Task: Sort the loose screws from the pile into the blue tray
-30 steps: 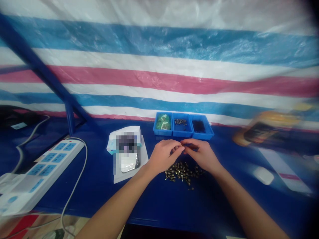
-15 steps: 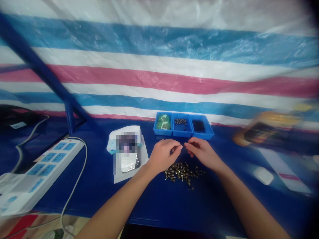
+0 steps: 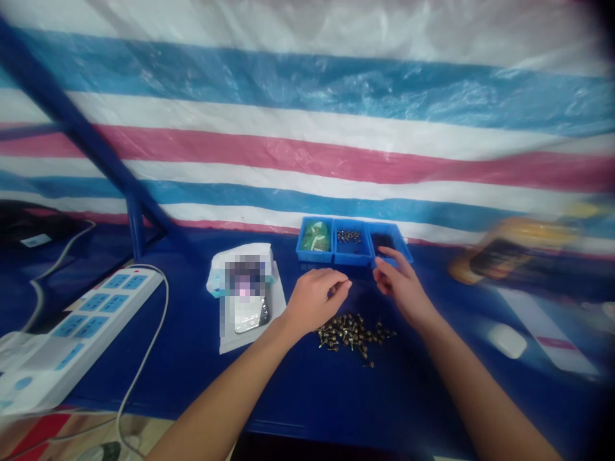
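Observation:
My left hand [image 3: 320,296] hovers over the near side of the table with thumb and fingertips pinched together; anything between them is too small to make out. My right hand [image 3: 400,282] reaches to the near edge of the right blue bin [image 3: 407,257], fingers apart, the index finger stretched over the bin's dark small parts [image 3: 383,241]. Below and between the hands lies a loose pile of brass-coloured screws [image 3: 353,331]. The middle blue bin [image 3: 352,259] holds small metal pieces [image 3: 348,237]. In the left blue bin [image 3: 314,256] is a green-and-white packet [image 3: 316,235].
Left of my hands, a phone [image 3: 250,314] lies by a white pack [image 3: 240,266]. A white power strip [image 3: 81,333] with a cable [image 3: 148,358] fills the left side. At right are a white rounded object [image 3: 508,339] and a blurred yellow-brown container [image 3: 519,246].
My right hand has moved away from the left fingertips, right and forward to the right bin, and its fingers have spread. The left hand has stayed in place.

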`<state>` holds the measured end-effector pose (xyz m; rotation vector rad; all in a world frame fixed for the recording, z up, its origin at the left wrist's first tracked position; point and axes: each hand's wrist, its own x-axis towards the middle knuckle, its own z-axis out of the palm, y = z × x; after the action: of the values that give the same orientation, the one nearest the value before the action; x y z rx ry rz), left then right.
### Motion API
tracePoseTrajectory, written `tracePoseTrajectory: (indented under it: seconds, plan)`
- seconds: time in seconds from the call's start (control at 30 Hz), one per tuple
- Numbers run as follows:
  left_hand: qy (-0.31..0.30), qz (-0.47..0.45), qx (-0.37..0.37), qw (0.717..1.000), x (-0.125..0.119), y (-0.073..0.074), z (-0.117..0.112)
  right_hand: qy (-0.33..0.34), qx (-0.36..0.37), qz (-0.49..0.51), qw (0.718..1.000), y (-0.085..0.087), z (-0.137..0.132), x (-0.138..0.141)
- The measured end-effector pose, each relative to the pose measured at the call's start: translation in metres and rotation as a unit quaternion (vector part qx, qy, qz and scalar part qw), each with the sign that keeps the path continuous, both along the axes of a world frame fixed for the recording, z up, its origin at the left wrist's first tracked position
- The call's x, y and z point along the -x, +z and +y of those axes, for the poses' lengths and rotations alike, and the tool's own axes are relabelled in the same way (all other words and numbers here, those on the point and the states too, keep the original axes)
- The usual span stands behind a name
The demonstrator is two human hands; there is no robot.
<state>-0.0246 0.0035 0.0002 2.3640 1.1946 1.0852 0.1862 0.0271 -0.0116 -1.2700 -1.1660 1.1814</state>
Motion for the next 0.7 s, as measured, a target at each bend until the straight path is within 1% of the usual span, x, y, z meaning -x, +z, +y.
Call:
tracePoseTrajectory:
  seconds: [0.07, 0.13, 0.17, 0.23, 0.3, 0.33, 0.4, 0.47, 0.53, 0.7]
  plan:
    - [0.003, 0.01, -0.003, 1.0, 0.0, 0.0, 0.0, 0.026, -0.017, -0.064, 0.997, 0.001, 0.001, -0.004]
    - [0.007, 0.02, -0.006, 1.0, 0.0, 0.0, 0.0, 0.097, -0.043, -0.168, 0.98, 0.004, -0.001, -0.007]
    - [0.008, 0.024, -0.007, 1.0, 0.0, -0.001, 0.001, 0.146, -0.059, -0.223, 0.962, 0.006, -0.004, -0.008]
    - [0.006, 0.026, -0.005, 1.0, -0.001, -0.002, 0.001, 0.249, -0.085, -0.301, 0.917, 0.01, -0.009, -0.006]
    - [0.003, 0.026, -0.004, 1.0, -0.001, -0.003, 0.002, 0.309, -0.104, -0.344, 0.88, 0.012, -0.015, 0.0]
    - [0.004, 0.026, -0.004, 1.0, -0.001, -0.003, 0.002, 0.326, -0.113, -0.361, 0.867, 0.012, -0.018, 0.003]
    - [0.007, 0.024, -0.005, 1.0, -0.001, -0.004, 0.002, 0.34, -0.125, -0.389, 0.847, 0.011, -0.022, 0.009]
    - [0.009, 0.021, -0.006, 1.0, -0.001, -0.005, 0.002, 0.338, -0.132, -0.408, 0.838, 0.008, -0.023, 0.013]
    - [0.006, 0.021, -0.005, 1.0, -0.002, -0.006, 0.002, 0.332, -0.134, -0.418, 0.835, 0.005, -0.023, 0.014]
    - [0.001, 0.024, 0.003, 1.0, -0.002, -0.007, 0.002, 0.313, -0.144, -0.423, 0.838, 0.0, -0.024, 0.016]
